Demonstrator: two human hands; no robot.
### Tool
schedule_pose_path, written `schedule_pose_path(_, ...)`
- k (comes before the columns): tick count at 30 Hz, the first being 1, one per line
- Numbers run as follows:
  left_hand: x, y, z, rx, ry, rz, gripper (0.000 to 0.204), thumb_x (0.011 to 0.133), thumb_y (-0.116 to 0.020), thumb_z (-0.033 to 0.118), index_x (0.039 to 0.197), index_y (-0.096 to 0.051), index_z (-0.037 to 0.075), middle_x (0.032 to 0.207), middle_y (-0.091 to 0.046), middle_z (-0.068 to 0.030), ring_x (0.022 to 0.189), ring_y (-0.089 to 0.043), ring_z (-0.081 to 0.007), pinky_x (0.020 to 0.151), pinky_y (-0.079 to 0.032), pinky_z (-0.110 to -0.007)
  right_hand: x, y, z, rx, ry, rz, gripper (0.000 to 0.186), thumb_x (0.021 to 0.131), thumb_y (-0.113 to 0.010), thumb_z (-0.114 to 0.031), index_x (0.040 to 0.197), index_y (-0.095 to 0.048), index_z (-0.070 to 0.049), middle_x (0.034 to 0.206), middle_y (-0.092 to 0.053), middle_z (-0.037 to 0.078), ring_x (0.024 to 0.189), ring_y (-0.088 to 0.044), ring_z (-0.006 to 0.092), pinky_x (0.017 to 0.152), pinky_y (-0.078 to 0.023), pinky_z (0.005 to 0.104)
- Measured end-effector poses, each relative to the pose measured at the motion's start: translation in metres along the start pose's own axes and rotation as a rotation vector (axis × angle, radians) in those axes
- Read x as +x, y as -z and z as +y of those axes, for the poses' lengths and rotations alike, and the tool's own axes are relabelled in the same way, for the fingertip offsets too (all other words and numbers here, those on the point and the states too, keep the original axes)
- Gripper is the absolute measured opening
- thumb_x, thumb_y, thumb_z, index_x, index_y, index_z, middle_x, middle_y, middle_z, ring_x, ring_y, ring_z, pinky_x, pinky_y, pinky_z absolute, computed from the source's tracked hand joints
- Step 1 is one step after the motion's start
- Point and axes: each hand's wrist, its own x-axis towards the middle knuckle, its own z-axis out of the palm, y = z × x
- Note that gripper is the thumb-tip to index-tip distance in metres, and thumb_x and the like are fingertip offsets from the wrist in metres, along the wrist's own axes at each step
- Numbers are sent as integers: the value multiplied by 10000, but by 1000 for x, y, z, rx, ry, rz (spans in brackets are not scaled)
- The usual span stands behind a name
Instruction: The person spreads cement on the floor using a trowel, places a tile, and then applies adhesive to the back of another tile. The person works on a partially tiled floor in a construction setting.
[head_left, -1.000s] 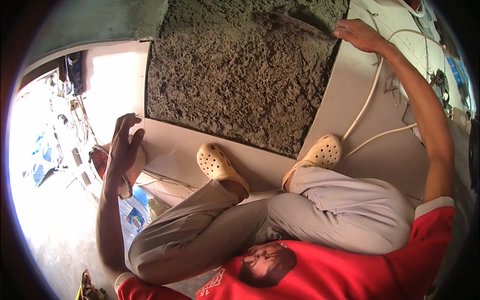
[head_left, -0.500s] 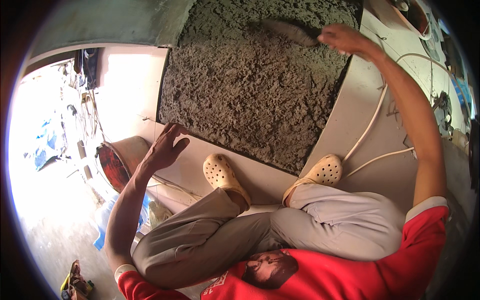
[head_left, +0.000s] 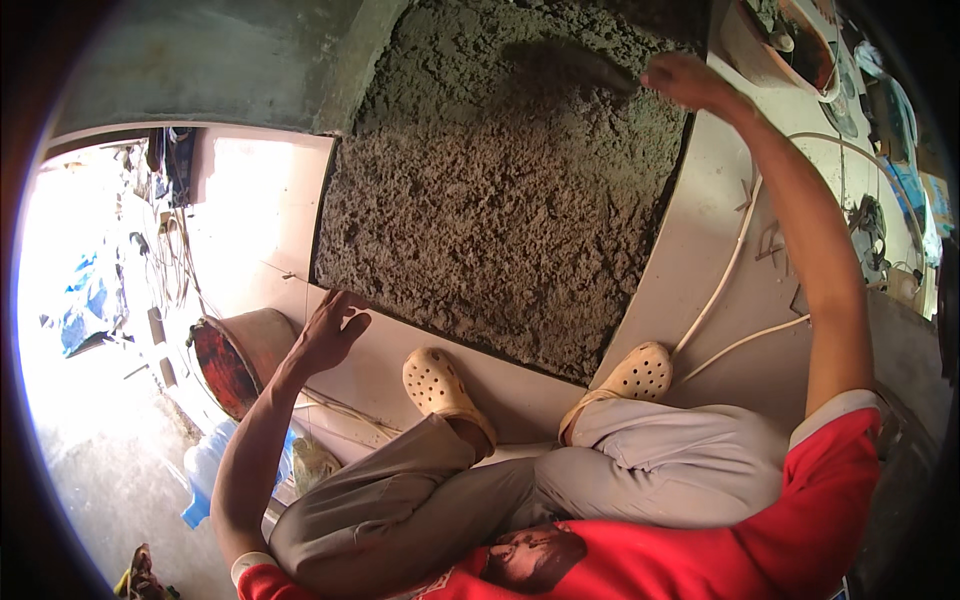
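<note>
Coarse grey wet mortar [head_left: 497,221] fills a dark-edged rectangle between pale panels [head_left: 655,260]. My right hand [head_left: 680,82], closed on a dark, blurred trowel [head_left: 585,65], is over the upper right of the mortar; the blade is hard to separate from the mortar. My left hand [head_left: 329,334] reaches to the pale strip by the mortar's lower left edge, fingers apart and holding nothing; whether the fingertips touch the edge I cannot tell.
My two cream clogs [head_left: 433,379] rest below the mortar. A stained bucket [head_left: 225,367] stands left of them. Cables [head_left: 722,290] run along the right panel. Another bucket [head_left: 760,30] is at top right. A smooth grey slab [head_left: 200,60] occupies the upper left, blue plastic [head_left: 200,480] the lower left.
My left hand has moved rightward from beside the bucket toward the mortar's edge. My right hand has shifted slightly left with the trowel. The whole view has shifted, the scene sitting lower in the picture.
</note>
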Motion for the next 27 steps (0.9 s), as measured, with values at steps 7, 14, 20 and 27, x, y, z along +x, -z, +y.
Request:
schedule_pose_path(7, -3, -1, -10, -68, 58, -12, 322, 1038, -659, 262, 1247, -625, 20, 1293, -619, -212, 1143, -687, -337, 975, -570, -441, -39, 5, 3, 503, -682, -232, 367, 1061, -626, -388, 929, -644, -46, 747, -595, 68, 606, -575, 139, 527, -489, 360)
schedule_pose_path(14, 2, 3, -5, -92, 123, -37, 335, 1042, -653, 259, 1260, -619, 7, 1298, -613, -219, 1160, -692, -341, 980, -581, -439, -76, 1, 24, 381, -299, -322, 353, 1038, -654, -379, 951, -662, -37, 769, -614, 86, 667, -619, 200, 617, -512, 411)
schedule_pose_path(20, 9, 3, -8, -103, 142, -42, 336, 1041, -658, 253, 1261, -619, 2, 1297, -615, -214, 1154, -698, -338, 971, -588, -434, -71, 12, 61, 144, -523, -69, 365, 1056, -634, -413, 1038, -709, -56, 812, -655, 120, 756, -645, 314, 738, -504, 474)
schedule_pose_path(27, 8, 1, -10, -88, 192, -61, 342, 1044, -657, 263, 1255, -619, -3, 1309, -610, -206, 1177, -684, -335, 980, -588, -429, -48, -24, 52, 139, -188, -71, 422, 1051, -621, -453, 1053, -707, -39, 689, -614, 103, 549, -618, 249, 546, -520, 409)
